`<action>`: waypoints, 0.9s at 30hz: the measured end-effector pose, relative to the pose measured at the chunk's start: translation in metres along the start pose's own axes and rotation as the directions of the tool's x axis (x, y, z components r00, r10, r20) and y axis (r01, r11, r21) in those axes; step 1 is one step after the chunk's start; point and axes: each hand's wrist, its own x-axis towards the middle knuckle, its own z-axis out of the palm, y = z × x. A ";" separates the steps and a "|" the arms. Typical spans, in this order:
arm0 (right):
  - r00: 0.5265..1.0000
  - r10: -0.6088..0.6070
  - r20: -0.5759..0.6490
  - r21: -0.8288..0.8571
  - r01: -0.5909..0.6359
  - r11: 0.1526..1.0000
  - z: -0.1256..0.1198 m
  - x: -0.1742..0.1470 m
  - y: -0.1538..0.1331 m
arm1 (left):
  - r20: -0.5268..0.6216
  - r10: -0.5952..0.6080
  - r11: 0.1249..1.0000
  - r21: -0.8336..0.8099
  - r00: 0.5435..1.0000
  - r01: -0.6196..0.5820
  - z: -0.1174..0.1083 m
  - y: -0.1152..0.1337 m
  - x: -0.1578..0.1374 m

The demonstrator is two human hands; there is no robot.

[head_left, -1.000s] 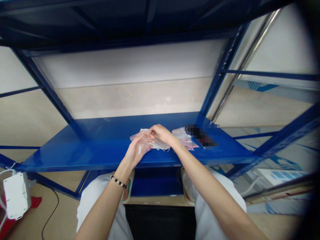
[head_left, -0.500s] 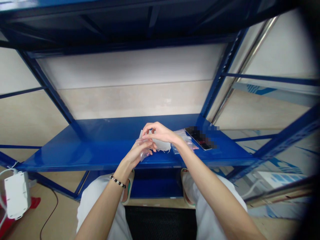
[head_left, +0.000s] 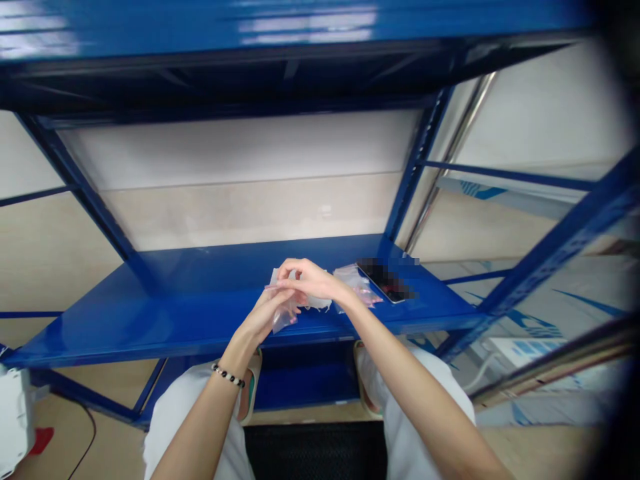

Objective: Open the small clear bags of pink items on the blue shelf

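My left hand (head_left: 265,312) is closed on a small clear plastic bag (head_left: 284,320), which hangs below the fingers over the shelf's front part. Something small and pinkish shows at the bag's lower side, too blurred to name. Arched over from the right, my right hand (head_left: 311,280) pinches at the bag's upper edge, its fingertips meeting the left ones. Under and behind the hands lies a white sheet (head_left: 320,302) with a ragged front edge, mostly covered. Just right of my right wrist rest more clear plastic bags (head_left: 356,281) with pinkish marks.
A dark phone-like device (head_left: 384,280), partly pixelated, lies right of the bags on the blue shelf (head_left: 200,293). Another blue shelf (head_left: 300,30) hangs overhead, between blue uprights (head_left: 415,167). A white box (head_left: 15,413) with a cable stands at the lower left.
The camera view has tilted and shifted, moving the scene slightly left. My hands stay together at the bag, and more of the bag now shows below my left fingers.
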 end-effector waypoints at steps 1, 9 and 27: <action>0.999 0.007 -0.051 -0.018 -0.008 1.000 0.001 -0.003 0.000 | -0.025 0.033 0.999 0.044 0.999 -0.032 0.000 0.000 0.001; 0.943 0.045 -0.331 -0.003 -0.049 0.999 0.019 -0.044 0.001 | -0.198 0.361 0.896 0.345 0.911 -0.280 0.001 -0.004 0.004; 0.857 0.358 -0.371 0.584 -0.084 0.807 0.031 -0.065 0.021 | -0.354 0.425 0.894 0.306 0.833 -0.326 0.009 -0.017 0.006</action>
